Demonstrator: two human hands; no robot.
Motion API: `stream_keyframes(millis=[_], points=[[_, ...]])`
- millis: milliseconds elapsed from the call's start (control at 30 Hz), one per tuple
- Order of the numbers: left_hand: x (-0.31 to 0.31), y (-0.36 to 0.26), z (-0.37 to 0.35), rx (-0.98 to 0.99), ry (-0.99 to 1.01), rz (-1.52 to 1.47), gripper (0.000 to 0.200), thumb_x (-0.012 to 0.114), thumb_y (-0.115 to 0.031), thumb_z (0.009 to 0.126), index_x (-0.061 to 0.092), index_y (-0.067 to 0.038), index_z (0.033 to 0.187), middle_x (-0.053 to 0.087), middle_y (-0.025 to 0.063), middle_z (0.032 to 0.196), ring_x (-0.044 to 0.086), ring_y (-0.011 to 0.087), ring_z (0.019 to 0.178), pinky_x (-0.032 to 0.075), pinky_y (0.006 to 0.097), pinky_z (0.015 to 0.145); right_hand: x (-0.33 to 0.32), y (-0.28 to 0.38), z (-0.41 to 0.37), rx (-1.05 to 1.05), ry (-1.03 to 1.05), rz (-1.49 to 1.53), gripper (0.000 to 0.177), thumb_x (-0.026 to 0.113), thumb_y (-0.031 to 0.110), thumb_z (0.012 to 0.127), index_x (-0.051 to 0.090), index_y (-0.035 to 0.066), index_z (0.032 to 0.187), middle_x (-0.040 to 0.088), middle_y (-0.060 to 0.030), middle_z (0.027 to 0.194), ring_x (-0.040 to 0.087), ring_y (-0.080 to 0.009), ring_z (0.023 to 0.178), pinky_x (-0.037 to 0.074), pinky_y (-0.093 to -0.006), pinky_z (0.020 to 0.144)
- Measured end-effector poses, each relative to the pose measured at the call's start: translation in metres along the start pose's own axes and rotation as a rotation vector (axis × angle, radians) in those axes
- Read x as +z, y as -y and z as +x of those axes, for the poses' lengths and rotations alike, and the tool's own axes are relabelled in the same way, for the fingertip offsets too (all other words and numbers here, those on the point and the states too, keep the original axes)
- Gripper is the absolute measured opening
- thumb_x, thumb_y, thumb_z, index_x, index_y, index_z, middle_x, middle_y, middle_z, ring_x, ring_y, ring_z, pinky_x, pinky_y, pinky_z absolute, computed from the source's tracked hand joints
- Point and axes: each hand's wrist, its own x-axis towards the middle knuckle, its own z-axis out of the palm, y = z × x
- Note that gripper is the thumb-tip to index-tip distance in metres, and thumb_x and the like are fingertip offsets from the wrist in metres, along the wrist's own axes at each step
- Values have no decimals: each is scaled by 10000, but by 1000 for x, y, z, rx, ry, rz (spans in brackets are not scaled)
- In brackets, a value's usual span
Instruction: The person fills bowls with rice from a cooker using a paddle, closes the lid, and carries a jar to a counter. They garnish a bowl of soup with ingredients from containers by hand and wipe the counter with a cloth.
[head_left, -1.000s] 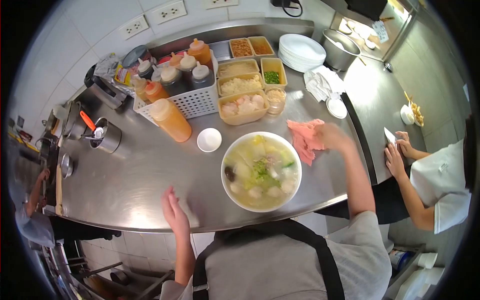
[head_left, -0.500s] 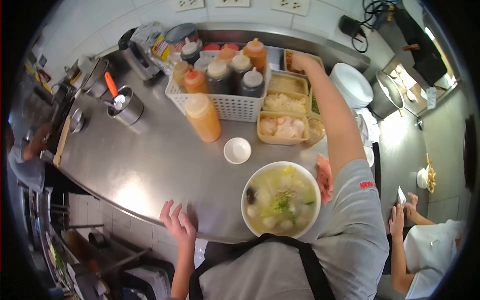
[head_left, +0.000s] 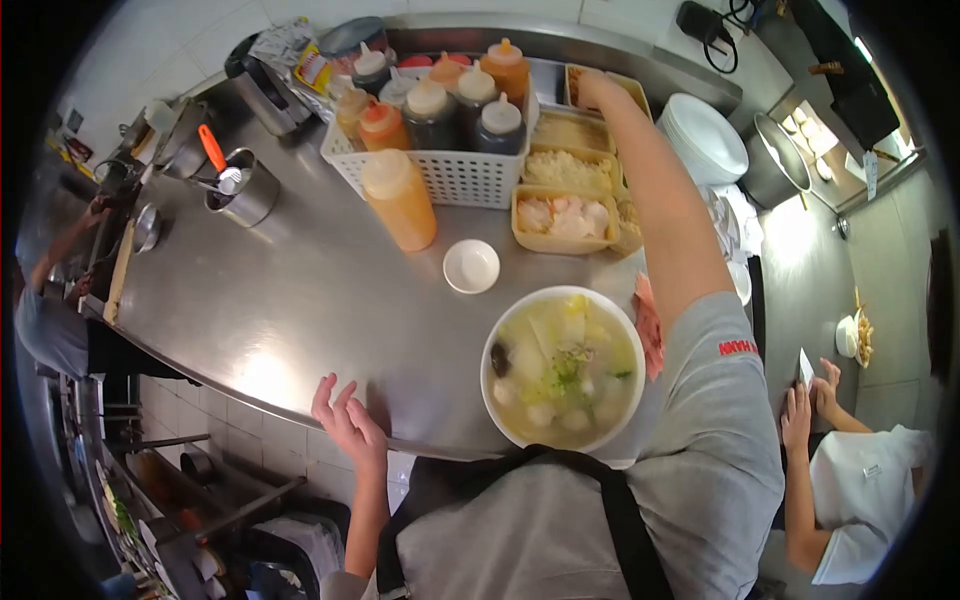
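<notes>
My right hand (head_left: 597,90) reaches to the far back and dips into a rectangular tub (head_left: 630,88) of brown crumbly bits. Its fingertips are hidden there, so I cannot see whether they grip anything. Over the counter's front edge hovers my left hand (head_left: 350,420), empty, fingers apart and curled a little. Between my arms stands a large white bowl (head_left: 487,400) of pale soup with round balls, a dark mushroom-like piece and chopped green herbs on top. A small white cup (head_left: 471,267) sits behind it, near an orange squeeze bottle (head_left: 402,205).
A white basket (head_left: 450,180) holds several sauce bottles. Tubs of chopped white food (head_left: 568,170) and pale pink pieces (head_left: 563,220) stand beside it. Stacked white plates (head_left: 705,140) are at right, a metal pot (head_left: 245,190) at left. Two people work nearby, one holding something white.
The view has tilted slightly, so the counter items sit higher in it. My right hand stays at the back tub, and my left hand remains near the front edge.
</notes>
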Motion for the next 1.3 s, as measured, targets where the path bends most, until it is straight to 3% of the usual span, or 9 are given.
stream_keyframes(millis=[67,133,433,567,833,967,1167,1233,1300], points=[[2,5,0,37,-12,15,262,376,-131,874,573,42,873,447,172,1158,376,313,1120,330,407,888,4,1,5,42,10,12,291,650,176,656,658,68,926,611,-132,997,592,-252,920,466,-354,787],[3,5,0,43,4,14,267,372,-132,877,570,48,872,447,171,1159,374,315,1123,326,410,895,14,-3,18,105,-46,46,243,629,187,619,671,42,809,625,-161,892,603,-286,825,480,-354,726],[2,6,0,-10,-55,-40,261,362,-110,878,565,54,885,452,158,1158,375,309,1120,327,403,900,6,-9,23,78,55,388,249,591,104,700,656,69,937,607,-143,999,583,-272,936,464,-363,788],[2,1,1,4,-31,12,254,368,-108,876,570,47,880,456,153,1155,376,304,1120,328,403,900,-15,-4,-8,6,119,36,146,580,80,692,667,38,802,627,-168,857,611,-274,823,493,-339,702],[0,2,2,36,-9,63,306,342,-136,912,577,56,874,465,143,1158,388,245,1100,357,344,867,16,-3,20,67,-110,-19,139,583,80,699,656,13,797,631,-161,847,620,-255,805,500,-350,682],[0,1,2,23,-18,43,251,365,-97,877,577,38,865,473,158,1141,391,304,1106,324,408,898,12,-11,9,68,-161,-16,138,584,80,702,652,4,795,632,-159,843,624,-248,798,503,-354,674],[1,5,2,37,-15,24,256,364,-106,879,575,37,857,470,157,1143,393,310,1109,324,408,898,18,-47,5,228,-13,547,209,591,175,723,646,-13,796,636,-169,783,636,-182,772,500,-317,688],[1,4,2,45,-18,24,257,364,-108,879,575,36,856,469,157,1143,393,311,1110,324,408,898,29,-51,7,264,-141,1005,57,577,24,741,598,-27,753,605,-105,792,609,-180,715,534,-289,617],[0,3,2,33,0,7,257,365,-110,879,577,32,852,470,158,1142,396,313,1108,320,410,901,40,-55,2,260,-218,1258,100,587,58,746,589,-42,743,605,-109,806,608,-185,727,529,-289,640]])
